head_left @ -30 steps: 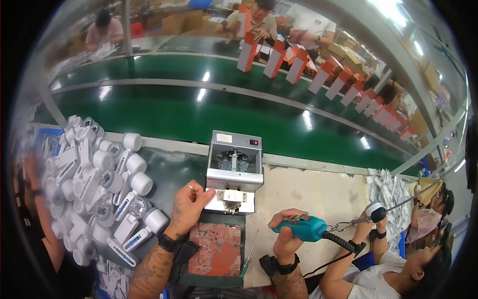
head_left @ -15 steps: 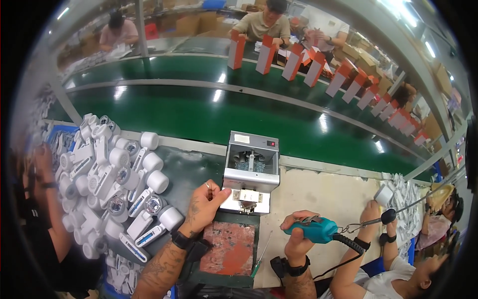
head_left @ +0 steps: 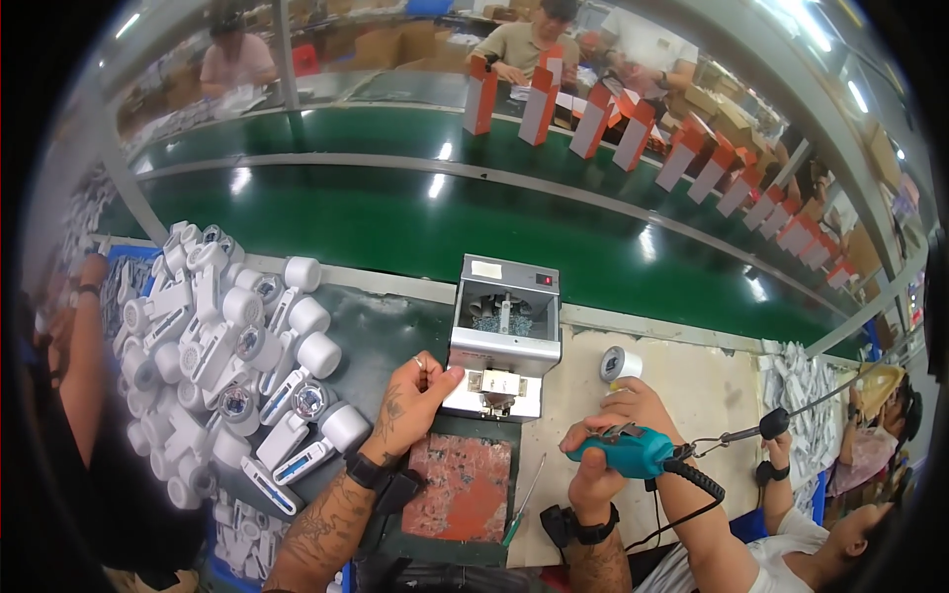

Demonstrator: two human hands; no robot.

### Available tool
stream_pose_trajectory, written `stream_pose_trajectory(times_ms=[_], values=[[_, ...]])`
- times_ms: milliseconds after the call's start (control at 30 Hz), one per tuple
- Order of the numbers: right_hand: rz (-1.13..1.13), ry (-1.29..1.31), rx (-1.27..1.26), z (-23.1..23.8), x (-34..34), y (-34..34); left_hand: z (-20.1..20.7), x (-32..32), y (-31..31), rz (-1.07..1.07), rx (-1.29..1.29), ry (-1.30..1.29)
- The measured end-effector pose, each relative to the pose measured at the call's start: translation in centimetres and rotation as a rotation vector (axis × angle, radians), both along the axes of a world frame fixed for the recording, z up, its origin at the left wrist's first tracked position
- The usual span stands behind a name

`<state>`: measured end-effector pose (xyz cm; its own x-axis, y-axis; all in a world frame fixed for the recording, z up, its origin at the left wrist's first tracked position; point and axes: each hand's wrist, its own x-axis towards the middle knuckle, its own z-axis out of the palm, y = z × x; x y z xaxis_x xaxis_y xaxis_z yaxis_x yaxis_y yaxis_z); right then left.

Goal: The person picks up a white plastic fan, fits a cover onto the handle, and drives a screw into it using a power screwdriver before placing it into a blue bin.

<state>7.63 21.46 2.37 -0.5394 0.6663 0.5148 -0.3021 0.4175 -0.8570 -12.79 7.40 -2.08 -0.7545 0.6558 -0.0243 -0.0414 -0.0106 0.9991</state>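
My right hand point(head_left: 593, 484) is wrapped around a teal electric screwdriver point(head_left: 623, 453), held level above the pale board, with a coiled black cord and a hanging cable at its rear end. My left hand point(head_left: 415, 397) has curled fingers, its thumb against the left edge of a grey screw feeder point(head_left: 506, 341). Small screws point(head_left: 499, 324) lie in the feeder's tray. Right of it, a white round-headed part point(head_left: 621, 364) stands on the board, beside a co-worker's hand point(head_left: 633, 403) reaching in from the right.
White handled parts point(head_left: 237, 346) are heaped on the left. A worn red pad point(head_left: 457, 489) and a thin screwdriver point(head_left: 524, 504) lie in front. Beyond runs a green conveyor point(head_left: 395, 217) with several orange-and-white boxes point(head_left: 539, 109). More white pieces point(head_left: 791, 415) pile at right.
The co-worker's hand has swung left from the right-hand pile, bringing the white round-headed part onto the board beside the feeder. My hands keep nearly the same pose; the view has shifted slightly.
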Motion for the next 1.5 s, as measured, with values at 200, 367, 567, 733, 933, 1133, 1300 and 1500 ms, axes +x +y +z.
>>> stream_pose_trajectory(times_ms=[200,367,567,733,933,1133,1300,1500], values=[[0.057,0.142,-0.173,-1.9,0.7,-0.5,0.2,0.3,-0.1,0.005,-0.004,0.027],[0.013,0.085,-0.265,-2.1,0.8,-0.4,0.5,0.5,0.2,0.152,-0.023,0.289],[0.015,0.008,-0.335,0.7,4.2,-1.6,11.0,6.1,2.3,-0.004,-0.025,0.663],[-0.063,0.003,-0.345,0.3,8.8,-4.6,7.3,10.6,11.6,-0.241,-0.012,1.154],[0.001,0.075,-0.338,0.2,12.2,-6.5,1.9,12.3,19.3,-0.441,-0.556,1.082],[-0.158,-0.047,-0.389,0.6,13.4,-7.5,1.0,13.7,18.0,-0.4,-0.485,0.81],[-0.145,0.012,-0.331,0.2,14.0,-6.0,7.0,13.4,8.2,-0.454,-0.064,0.637],[-0.21,0.016,-0.296,1.3,11.3,-5.7,7.4,8.4,0.3,-0.529,-0.288,0.582]])
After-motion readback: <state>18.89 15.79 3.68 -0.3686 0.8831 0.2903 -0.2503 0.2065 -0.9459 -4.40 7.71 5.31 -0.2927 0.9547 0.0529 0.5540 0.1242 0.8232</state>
